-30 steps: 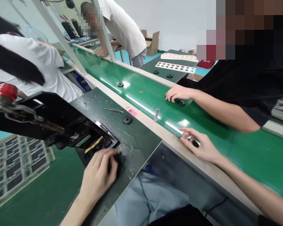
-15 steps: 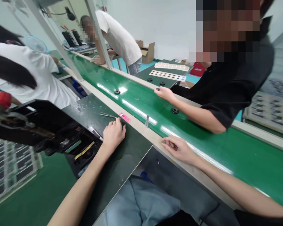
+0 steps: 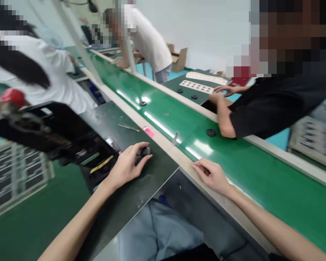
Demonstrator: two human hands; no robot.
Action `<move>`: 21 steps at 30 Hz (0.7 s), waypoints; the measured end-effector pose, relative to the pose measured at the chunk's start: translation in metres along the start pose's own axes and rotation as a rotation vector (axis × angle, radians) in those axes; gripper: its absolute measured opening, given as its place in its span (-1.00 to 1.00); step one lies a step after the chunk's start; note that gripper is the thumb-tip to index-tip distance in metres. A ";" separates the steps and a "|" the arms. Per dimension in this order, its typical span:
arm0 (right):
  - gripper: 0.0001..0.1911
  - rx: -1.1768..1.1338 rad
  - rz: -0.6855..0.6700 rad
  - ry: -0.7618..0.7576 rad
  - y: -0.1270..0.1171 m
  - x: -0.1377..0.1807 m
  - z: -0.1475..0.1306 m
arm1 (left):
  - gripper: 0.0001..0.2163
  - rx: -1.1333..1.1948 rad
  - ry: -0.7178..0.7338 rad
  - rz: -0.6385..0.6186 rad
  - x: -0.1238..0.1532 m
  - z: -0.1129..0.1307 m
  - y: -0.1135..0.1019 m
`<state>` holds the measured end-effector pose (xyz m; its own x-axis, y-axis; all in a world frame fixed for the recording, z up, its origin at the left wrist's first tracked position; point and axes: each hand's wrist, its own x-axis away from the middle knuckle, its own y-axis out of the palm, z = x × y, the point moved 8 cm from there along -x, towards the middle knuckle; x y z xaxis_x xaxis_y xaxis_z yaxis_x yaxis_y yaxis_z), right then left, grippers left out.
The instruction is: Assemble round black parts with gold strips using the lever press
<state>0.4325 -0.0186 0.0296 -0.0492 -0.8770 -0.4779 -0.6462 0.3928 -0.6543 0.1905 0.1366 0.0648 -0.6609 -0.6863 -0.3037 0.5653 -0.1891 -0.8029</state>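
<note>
My left hand (image 3: pixel 127 164) curls its thumb and fingers around a small black round part (image 3: pixel 145 152), just above the dark tabletop (image 3: pixel 154 177). The part is partly hidden by the fingers and slightly blurred. My right hand (image 3: pixel 212 174) is pinched closed at the near rail of the green conveyor belt (image 3: pixel 260 181); what sits between its fingertips, if anything, cannot be made out. Metal tweezers (image 3: pixel 129 127) with a yellowish end lie on the tabletop beyond my left hand. A pink tag (image 3: pixel 148 131) lies by the rail.
A black fixture with a red knob (image 3: pixel 13 97) stands at my left. Black ring parts (image 3: pixel 211 132) lie on the belt. Across it, a co-worker in a black sleeve (image 3: pixel 263 108) has both hands near a white strip (image 3: pixel 197 87) of dark pieces. Two people in white work farther off.
My left hand's fingers have spread wider, showing the black round part. The co-worker across has drawn a hand back from over the belt to the strip. The view has shifted slightly.
</note>
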 end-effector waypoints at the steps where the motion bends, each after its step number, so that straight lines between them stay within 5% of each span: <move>1: -0.82 0.008 0.003 -0.005 -0.002 0.001 -0.002 | -0.61 0.099 -0.036 -0.007 0.015 0.002 -0.006; 7: -0.85 0.064 0.014 -0.105 -0.005 0.004 -0.009 | -0.53 0.632 -0.505 0.088 0.106 -0.021 -0.027; 11: -0.84 0.115 0.103 -0.089 -0.012 0.009 -0.005 | -0.52 0.734 -0.783 0.329 0.143 -0.054 -0.043; 14: -0.80 0.124 0.192 0.044 -0.019 0.011 0.008 | -0.53 0.660 -0.822 0.429 0.142 -0.067 -0.055; 21: -0.81 0.077 0.192 0.139 -0.016 0.016 0.024 | -0.59 0.414 -0.717 0.354 0.116 -0.063 -0.061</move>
<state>0.4602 -0.0324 0.0185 -0.2733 -0.8121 -0.5156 -0.5556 0.5708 -0.6046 0.0483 0.1133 0.0461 -0.0264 -0.9996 0.0059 0.9017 -0.0263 -0.4316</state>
